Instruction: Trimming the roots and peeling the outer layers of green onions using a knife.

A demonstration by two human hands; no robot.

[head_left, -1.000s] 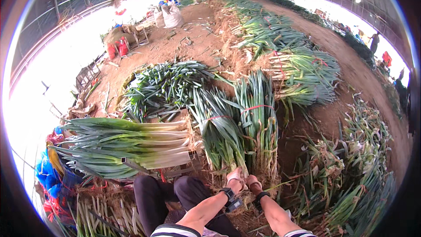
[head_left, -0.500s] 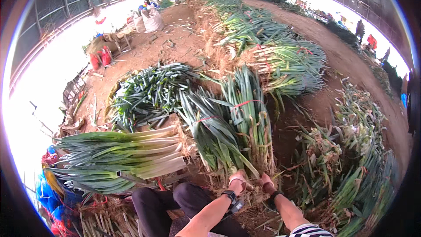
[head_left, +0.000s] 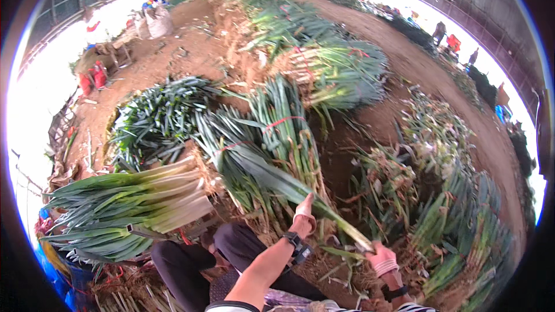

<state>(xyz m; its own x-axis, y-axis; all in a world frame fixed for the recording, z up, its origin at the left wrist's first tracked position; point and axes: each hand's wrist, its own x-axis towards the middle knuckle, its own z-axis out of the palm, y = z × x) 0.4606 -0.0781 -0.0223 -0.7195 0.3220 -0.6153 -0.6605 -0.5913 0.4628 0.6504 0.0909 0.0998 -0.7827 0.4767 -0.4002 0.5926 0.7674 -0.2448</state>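
Note:
A long leek point(head_left: 341, 223) lies slantwise in front of me, dark leaves toward the upper left and pale stem toward the lower right. My left hand point(head_left: 304, 212) is closed round its middle. Around the pale end, the fingers of my right hand point(head_left: 383, 259) are closed; loose strips of leaf hang beneath. Both hands have light coverings over the palms. Just beyond stand two bundles tied with red bands, a left leek bundle point(head_left: 221, 134) and a right leek bundle point(head_left: 284, 138). The held leek's leaves cross over them.
Cleaned leeks point(head_left: 124, 196) with white stems lie stacked at my left, above a metal bar point(head_left: 156, 236). Behind them is a heap of green leaf pieces point(head_left: 165, 118). Peeled leaf waste point(head_left: 433, 133) spreads along the right. More bundles point(head_left: 347, 72) line the dirt floor point(head_left: 191, 52).
A leek has come away from the bundles into my hands. My right hand has moved right and down along it, apart from my left. The view has swung to the right.

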